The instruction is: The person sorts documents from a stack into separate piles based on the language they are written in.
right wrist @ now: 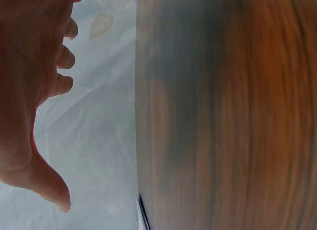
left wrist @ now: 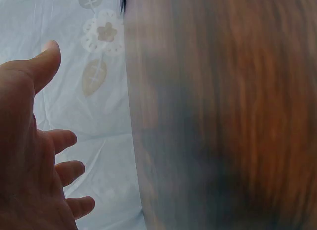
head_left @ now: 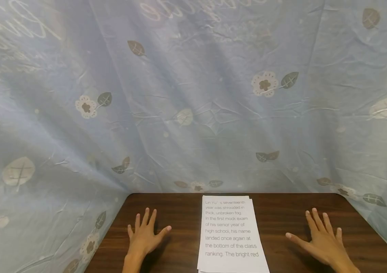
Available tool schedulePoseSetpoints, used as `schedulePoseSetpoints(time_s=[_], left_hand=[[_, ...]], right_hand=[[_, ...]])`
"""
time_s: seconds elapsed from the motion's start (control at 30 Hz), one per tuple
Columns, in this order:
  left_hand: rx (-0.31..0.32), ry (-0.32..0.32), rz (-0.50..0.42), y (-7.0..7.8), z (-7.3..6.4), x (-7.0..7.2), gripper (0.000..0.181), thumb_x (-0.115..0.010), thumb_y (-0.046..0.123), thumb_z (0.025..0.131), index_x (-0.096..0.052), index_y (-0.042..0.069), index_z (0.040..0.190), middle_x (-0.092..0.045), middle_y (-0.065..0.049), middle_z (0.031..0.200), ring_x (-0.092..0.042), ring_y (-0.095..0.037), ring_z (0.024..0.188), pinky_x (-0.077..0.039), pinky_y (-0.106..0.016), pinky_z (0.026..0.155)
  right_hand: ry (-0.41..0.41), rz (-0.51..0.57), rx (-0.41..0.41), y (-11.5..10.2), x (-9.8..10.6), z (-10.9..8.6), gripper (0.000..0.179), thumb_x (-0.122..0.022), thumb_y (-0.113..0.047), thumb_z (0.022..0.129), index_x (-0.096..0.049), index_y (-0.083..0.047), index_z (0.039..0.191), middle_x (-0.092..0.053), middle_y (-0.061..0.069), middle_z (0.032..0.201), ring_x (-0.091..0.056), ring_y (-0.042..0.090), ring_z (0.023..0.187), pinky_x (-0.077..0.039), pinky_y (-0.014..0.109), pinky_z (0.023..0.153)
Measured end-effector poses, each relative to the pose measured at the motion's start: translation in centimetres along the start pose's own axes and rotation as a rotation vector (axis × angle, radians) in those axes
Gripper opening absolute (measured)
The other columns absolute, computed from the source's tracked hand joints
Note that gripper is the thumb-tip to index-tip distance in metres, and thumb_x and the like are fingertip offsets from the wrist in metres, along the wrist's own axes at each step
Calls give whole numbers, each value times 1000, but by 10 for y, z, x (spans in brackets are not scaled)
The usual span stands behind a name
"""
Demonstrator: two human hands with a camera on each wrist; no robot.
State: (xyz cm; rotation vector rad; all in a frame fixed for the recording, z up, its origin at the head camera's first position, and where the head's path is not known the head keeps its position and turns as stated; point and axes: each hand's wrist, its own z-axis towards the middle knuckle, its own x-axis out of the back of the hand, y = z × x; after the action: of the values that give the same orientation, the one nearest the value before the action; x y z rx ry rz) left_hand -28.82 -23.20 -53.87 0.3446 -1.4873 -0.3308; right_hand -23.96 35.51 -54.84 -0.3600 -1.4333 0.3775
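Observation:
A stack of white printed sheets lies on the dark wooden table, its large English text facing up. To its left, my left hand is held with fingers spread, palm down and holding nothing. On the other side of the paper, my right hand is spread the same way, also with nothing in it. In the left wrist view the left hand shows apart from the table surface. The right wrist view likewise has the right hand raised above the wood.
A pale blue cloth printed with leaves and flowers hangs behind the table and along both sides. The table's far edge, with rounded corners, meets this cloth. The sheets are slightly out of line with one another.

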Motion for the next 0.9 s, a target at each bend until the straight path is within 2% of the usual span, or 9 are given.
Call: schedulePoseSetpoints(time_s=[0.3, 0.5, 0.63, 0.9], left_hand=[[-56, 26, -47, 12, -3, -5, 93, -64, 66, 99, -37, 8, 166, -31, -27, 173, -33, -64, 151, -27, -89, 112], [-96, 42, -78, 22, -6, -9, 85, -70, 55, 99, -43, 4, 162, -40, -30, 166, -46, -64, 140, -40, -86, 105], [-104, 34, -110, 26, -6, -14, 82, -72, 51, 100, -45, 3, 161, -42, -30, 164, -50, -63, 137, -45, -83, 102], [-130, 37, -197, 38, -3, -19, 78, -73, 46, 100, -48, 1, 159, -45, -30, 163, -50, -62, 138, -46, -79, 105]], right_hand=[[-20, 41, 42, -16, -13, 4, 118, -64, -67, 97, -7, 9, 167, 2, 38, 173, 6, 65, 158, -2, 95, 108], [-8, 15, 92, -25, -19, 2, 114, -69, -64, 95, -21, 13, 164, -16, 41, 170, -17, 67, 154, -15, 94, 107], [-47, 37, 89, -28, -19, 0, 113, -71, -63, 94, -25, 15, 162, -19, 42, 169, -22, 68, 151, -18, 93, 108], [-109, 82, 82, -40, -16, 2, 111, -70, -63, 96, -26, 14, 163, -17, 41, 170, -22, 71, 150, -34, 88, 106]])
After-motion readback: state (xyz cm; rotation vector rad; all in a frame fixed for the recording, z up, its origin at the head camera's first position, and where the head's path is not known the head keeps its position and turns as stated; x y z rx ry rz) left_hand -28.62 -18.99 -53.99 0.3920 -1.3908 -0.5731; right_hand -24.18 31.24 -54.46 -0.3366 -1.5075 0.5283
